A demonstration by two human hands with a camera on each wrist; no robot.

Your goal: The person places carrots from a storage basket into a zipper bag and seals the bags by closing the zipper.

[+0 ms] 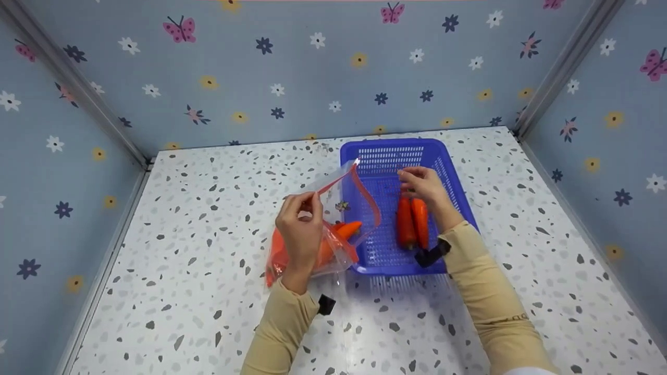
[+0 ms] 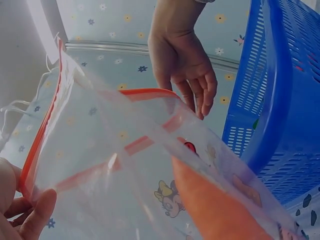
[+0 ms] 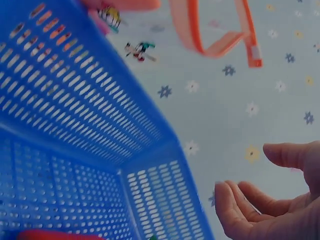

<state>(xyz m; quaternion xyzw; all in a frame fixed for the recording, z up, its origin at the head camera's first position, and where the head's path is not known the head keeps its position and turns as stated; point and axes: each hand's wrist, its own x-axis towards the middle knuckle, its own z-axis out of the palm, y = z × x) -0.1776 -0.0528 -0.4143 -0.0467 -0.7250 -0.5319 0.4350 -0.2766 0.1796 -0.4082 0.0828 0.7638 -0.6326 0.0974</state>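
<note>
Reaching in from the near edge in tan sleeves, with a small black fitting at each wrist. Pinching one side of a clear bag at its red zip strip between thumb and fingers of the left hand, with the mouth of the bag standing apart. Showing orange carrots inside it, with one tip turned toward the basket, and cartoon prints on the plastic. Resting, bag and all, on a speckled desk, just left of a blue basket and overlapping its left rim. Hanging above that basket with the right hand, with fingers loosely bent, thumb apart and nothing in the grip. Bearing two reddish carrots side by side on the basket floor, just below that hand. Backed, farthest off, by a blue wall patterned with flowers and butterflies.
</note>
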